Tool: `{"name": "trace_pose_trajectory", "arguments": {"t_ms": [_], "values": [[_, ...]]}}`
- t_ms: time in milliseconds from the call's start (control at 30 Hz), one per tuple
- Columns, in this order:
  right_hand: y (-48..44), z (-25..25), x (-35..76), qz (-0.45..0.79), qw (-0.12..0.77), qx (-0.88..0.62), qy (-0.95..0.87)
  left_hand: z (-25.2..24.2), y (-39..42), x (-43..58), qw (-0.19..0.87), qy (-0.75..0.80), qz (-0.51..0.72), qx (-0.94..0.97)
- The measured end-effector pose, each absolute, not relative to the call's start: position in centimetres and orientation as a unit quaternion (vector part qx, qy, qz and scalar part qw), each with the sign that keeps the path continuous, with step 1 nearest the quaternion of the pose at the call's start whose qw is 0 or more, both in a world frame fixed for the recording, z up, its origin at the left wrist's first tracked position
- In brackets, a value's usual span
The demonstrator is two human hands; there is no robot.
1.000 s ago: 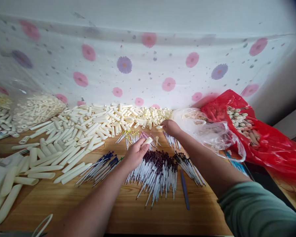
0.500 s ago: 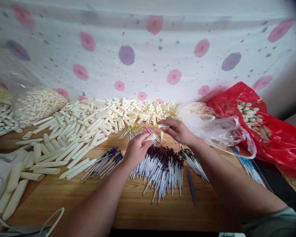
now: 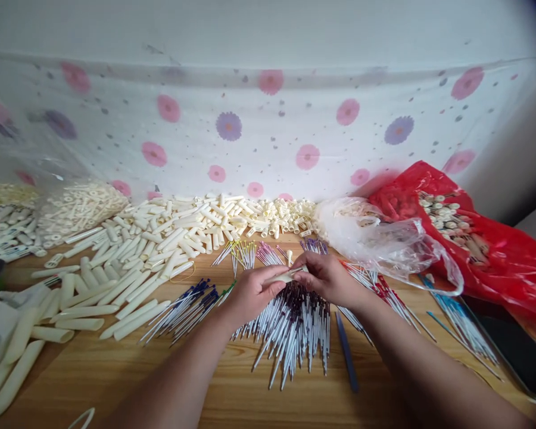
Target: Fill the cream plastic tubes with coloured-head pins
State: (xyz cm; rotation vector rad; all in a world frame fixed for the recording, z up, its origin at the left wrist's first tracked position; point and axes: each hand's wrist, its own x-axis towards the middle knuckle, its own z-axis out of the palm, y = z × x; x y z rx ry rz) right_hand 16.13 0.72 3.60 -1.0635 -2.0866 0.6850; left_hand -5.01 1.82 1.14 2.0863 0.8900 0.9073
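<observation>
Between my hands, above the pile of dark-topped pen refills (image 3: 295, 333), is a cream plastic pen barrel (image 3: 286, 276). My left hand (image 3: 255, 292) grips one end of it, thumb along the side. My right hand (image 3: 325, 277) pinches at the other end, on a small pale part mostly hidden by the fingers. Just beyond the fingertips stands a small cream cone-shaped piece (image 3: 289, 255). Pink-topped refills (image 3: 268, 255) lie behind my left hand, and purple-topped ones (image 3: 313, 245) behind my right.
Cream pen barrels (image 3: 161, 238) and slotted cream parts (image 3: 286, 215) are heaped at the back. Blue-topped refills (image 3: 183, 310) lie left, red-topped ones (image 3: 384, 292) right. A blue-grey tweezer-like tool (image 3: 346, 351) lies near front. A clear bag (image 3: 361, 226) and a red bag (image 3: 509, 250) stand right.
My right hand has come left and down from the back of the table and now meets my left hand at the pen barrel. The view has tilted up slightly.
</observation>
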Motion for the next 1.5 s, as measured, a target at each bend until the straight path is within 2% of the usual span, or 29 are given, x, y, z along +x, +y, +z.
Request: {"name": "trace_pose_trajectory", "arguments": {"t_ms": [100,167,400,567,633,733,800,933,1000,1167,1367,1433,1500], "values": [[0.8,3.5,15.7,0.324,0.334,-0.416,-0.782,1.5,1.6,-4.9,0.293,0.357,0.328,0.824],[0.7,3.5,15.8,0.322,0.335,-0.425,-0.777,1.7,1.5,-4.7,0.282,0.355,0.321,0.831],[1.1,3.2,17.1,0.31,0.374,-0.379,-0.787,1.3,1.7,-4.5,0.354,0.369,0.322,0.797],[1.4,2.5,16.4,0.204,0.359,-0.495,-0.765,1.3,1.7,-4.4,0.239,0.385,0.319,0.832],[1.5,2.4,16.3,0.232,0.367,-0.482,-0.761,1.3,1.8,-4.4,0.201,0.391,0.325,0.837],[1.3,2.6,16.5,0.31,0.394,-0.414,-0.76,1.2,2.0,-4.6,0.238,0.39,0.33,0.826],[1.2,2.8,16.6,0.306,0.386,-0.421,-0.762,1.0,2.1,-4.7,0.261,0.38,0.335,0.821],[1.1,3.0,16.2,0.233,0.342,-0.502,-0.76,0.9,2.0,-4.6,0.178,0.372,0.361,0.836],[1.1,3.1,16.3,0.237,0.348,-0.503,-0.755,0.9,1.9,-4.5,0.152,0.369,0.368,0.84],[0.9,3.1,16.6,0.329,0.392,-0.407,-0.757,1.1,1.9,-4.7,0.247,0.376,0.364,0.816],[1.0,2.9,16.4,0.188,0.335,-0.485,-0.786,1.6,1.8,-4.7,0.2,0.398,0.345,0.826],[1.1,2.8,16.5,0.208,0.329,-0.479,-0.787,1.7,1.6,-4.5,0.225,0.405,0.336,0.82],[1.2,2.6,16.5,0.251,0.375,-0.447,-0.773,1.6,1.2,-4.2,0.287,0.4,0.319,0.81]]}}
